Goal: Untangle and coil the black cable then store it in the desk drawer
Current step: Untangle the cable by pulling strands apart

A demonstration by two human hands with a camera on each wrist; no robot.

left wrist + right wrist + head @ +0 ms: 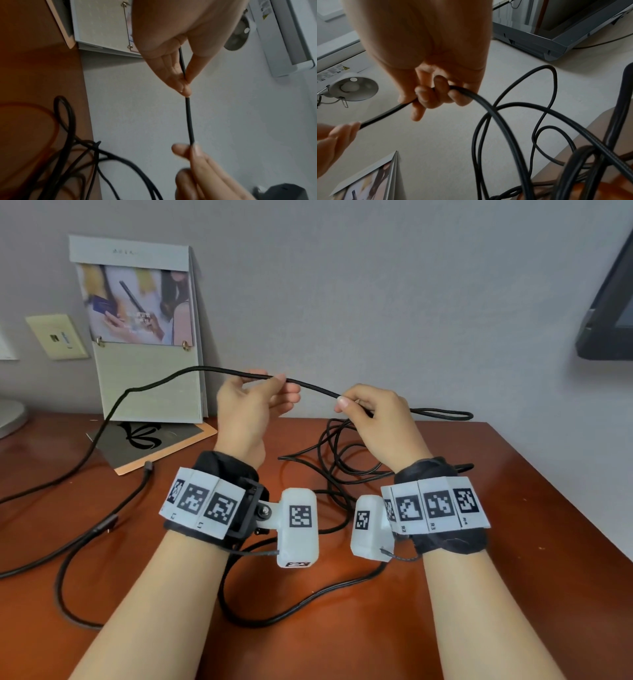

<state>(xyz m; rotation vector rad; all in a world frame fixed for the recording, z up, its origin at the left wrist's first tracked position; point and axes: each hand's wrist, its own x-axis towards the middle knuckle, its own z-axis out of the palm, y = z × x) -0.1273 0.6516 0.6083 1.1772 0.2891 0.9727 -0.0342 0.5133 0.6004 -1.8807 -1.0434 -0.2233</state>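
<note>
Reddish wooden surface [445, 594] against a grey wall, strewn with loops of black cable [318, 386]; one short span lifted clear and drawn taut between left hand [246, 412], pinching it at thumb and fingertip, and right hand [376, 419], fingers curled round it; likely held so to trace the run out of the tangle [342, 460] below; drawer nowhere in view.

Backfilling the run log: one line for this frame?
left hand: pinches black cable | right hand: grips cable | span: raised | rest: tangled on desk
</note>
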